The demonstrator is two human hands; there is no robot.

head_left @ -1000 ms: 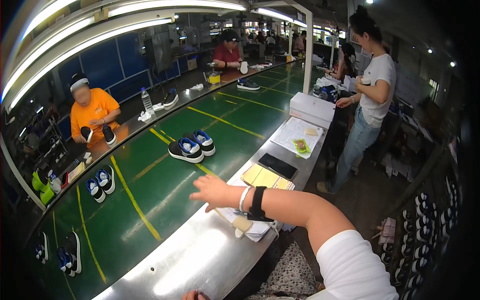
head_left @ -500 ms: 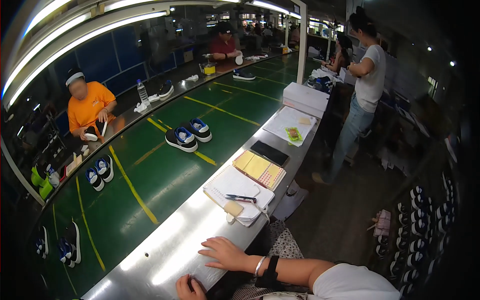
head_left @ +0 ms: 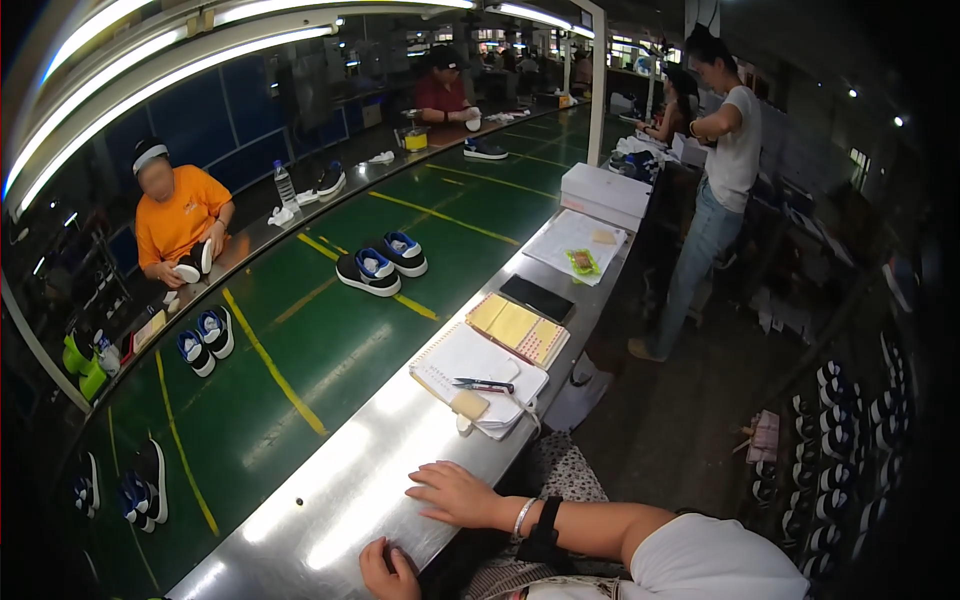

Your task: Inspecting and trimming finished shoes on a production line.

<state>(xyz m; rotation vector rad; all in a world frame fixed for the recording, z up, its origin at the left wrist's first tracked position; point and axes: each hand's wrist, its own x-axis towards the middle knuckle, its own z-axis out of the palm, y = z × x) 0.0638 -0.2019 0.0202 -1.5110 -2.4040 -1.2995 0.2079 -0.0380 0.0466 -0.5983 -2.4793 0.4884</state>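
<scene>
My right hand (head_left: 455,494) lies flat, palm down, fingers apart, on the shiny metal ledge (head_left: 350,500) beside the green conveyor belt (head_left: 330,330). It holds nothing. My left hand (head_left: 388,571) rests curled on the ledge's near edge at the bottom of the view; whether it holds anything is unclear. A spiral notebook (head_left: 470,375) lies further along the ledge, with small snips (head_left: 483,385) and a tan block (head_left: 468,404) on it. A pair of black and blue shoes (head_left: 382,265) rides on the belt.
A yellow pad (head_left: 515,328), a dark tablet (head_left: 537,297), papers and a white box (head_left: 607,193) follow along the ledge. More shoe pairs (head_left: 205,338) sit on the belt. A person in orange (head_left: 175,215) works opposite; a person in white (head_left: 715,190) stands at right.
A second ago my right arm reached out over the notebook; it has drawn back and now rests on the ledge near me. The shoes have drifted slightly along the belt.
</scene>
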